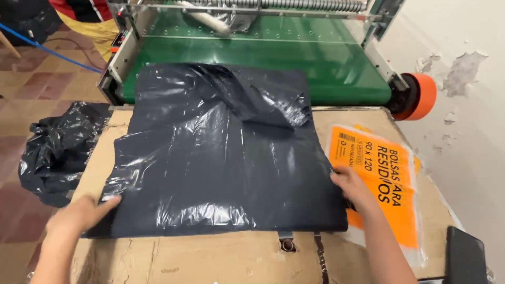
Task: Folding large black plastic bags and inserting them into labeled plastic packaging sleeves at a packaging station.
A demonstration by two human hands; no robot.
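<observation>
Item: left hand [79, 214], fingers stretched out flat, pressing the near left corner of the black plastic bag [221, 158]; it grips nothing.
Item: right hand [353, 188], fingers spread, flat on the bag's right edge, just beside the orange package [386, 179]; it grips nothing.
Item: dark flat object [465, 255], near right corner of the surface [210, 257], only partly in view.
Item: surface, covered in worn brown cardboard with tears and a small hole near the front edge.
Item: black plastic bag, glossy and wrinkled, spread flat over the middle of the surface; its far right corner is folded back and its far edge lies on the green belt [326, 58].
Item: orange package, flat, rectangular, clear-wrapped, with black lettering, lying to the right of the bag.
Item: crumpled black bags [55, 150], heaped on the floor to the left of the surface.
Item: green belt of a machine, beyond the surface; orange wheel [423, 94] at its right end.
</observation>
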